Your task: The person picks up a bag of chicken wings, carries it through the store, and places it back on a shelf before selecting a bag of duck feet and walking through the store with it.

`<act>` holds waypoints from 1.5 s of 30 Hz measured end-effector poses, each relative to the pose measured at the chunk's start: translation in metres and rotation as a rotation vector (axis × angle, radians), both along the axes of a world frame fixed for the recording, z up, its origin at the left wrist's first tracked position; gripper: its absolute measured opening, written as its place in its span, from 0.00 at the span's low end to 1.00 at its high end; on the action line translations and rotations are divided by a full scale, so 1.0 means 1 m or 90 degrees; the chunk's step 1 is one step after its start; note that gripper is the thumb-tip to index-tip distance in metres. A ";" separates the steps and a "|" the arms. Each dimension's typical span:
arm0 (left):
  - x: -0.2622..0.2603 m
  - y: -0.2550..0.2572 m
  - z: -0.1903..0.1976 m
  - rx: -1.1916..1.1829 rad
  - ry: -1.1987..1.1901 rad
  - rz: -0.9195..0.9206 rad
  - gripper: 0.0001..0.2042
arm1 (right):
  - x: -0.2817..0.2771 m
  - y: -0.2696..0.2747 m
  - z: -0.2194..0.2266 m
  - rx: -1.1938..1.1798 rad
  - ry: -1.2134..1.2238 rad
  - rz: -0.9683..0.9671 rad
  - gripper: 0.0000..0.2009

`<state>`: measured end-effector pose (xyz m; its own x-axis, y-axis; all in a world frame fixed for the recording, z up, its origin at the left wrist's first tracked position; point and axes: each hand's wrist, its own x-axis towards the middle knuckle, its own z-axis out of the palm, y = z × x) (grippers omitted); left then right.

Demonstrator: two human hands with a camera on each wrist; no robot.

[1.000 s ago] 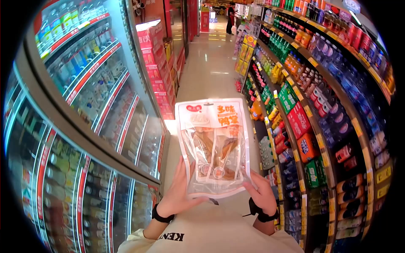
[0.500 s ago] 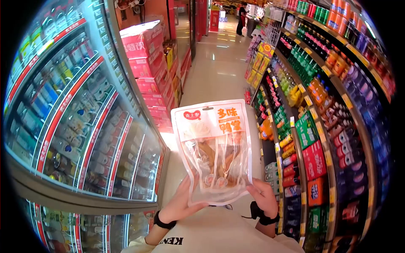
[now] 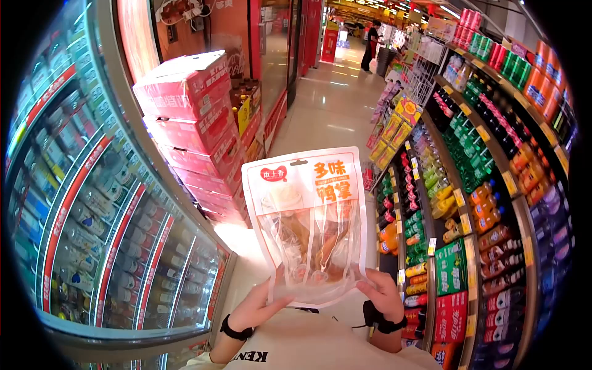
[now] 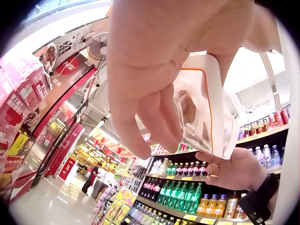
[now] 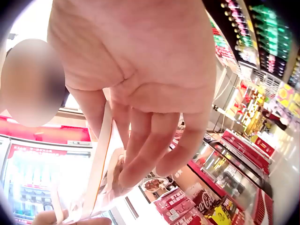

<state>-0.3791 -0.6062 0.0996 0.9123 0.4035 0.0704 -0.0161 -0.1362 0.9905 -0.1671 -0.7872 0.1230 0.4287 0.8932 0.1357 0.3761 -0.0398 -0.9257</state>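
Note:
A clear-fronted snack bag [image 3: 311, 231] with a white top, orange lettering and a red logo hangs upright in front of the chest. Brown pieces of food show through its window. My left hand [image 3: 256, 308] pinches its lower left edge, thumb on the front and fingers behind. At the lower right edge, my right hand [image 3: 383, 293] grips it between thumb and fingers. The left wrist view catches the bag [image 4: 201, 108] edge-on, with the other hand [image 4: 236, 171] at its far side. In the right wrist view the fingers [image 5: 150, 145] lie behind the bag.
A glass-doored drinks fridge [image 3: 135, 234] stands close on the left, with stacked pink cartons [image 3: 191, 123] beyond it. Shelves of bottles [image 3: 468, 148] line the right side. Down the tiled aisle [image 3: 327, 111] a person in dark clothes [image 3: 371, 46] stands near a display rack [image 3: 394, 126].
The view has turned left and come forward, so the pink cartons look larger and the shelves have shifted right. Both hands still hold the bag, which now tilts slightly further left.

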 end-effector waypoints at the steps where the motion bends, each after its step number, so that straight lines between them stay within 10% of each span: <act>1: 0.010 0.011 -0.006 -0.012 0.001 -0.016 0.32 | 0.008 0.010 -0.004 -0.002 0.002 0.000 0.16; 22: 0.178 0.353 0.022 -0.025 0.080 -0.015 0.34 | 0.168 0.336 -0.007 -0.006 -0.054 0.021 0.23; 45: 0.407 0.527 -0.008 -0.021 0.126 0.351 0.34 | 0.448 0.625 -0.005 -0.093 0.048 0.266 0.23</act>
<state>0.0278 -0.0789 0.0911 0.5616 0.8213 -0.1000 0.2341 -0.0418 0.9713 0.2806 -0.1617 0.1180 0.0304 0.9993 -0.0219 0.3197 -0.0305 -0.9470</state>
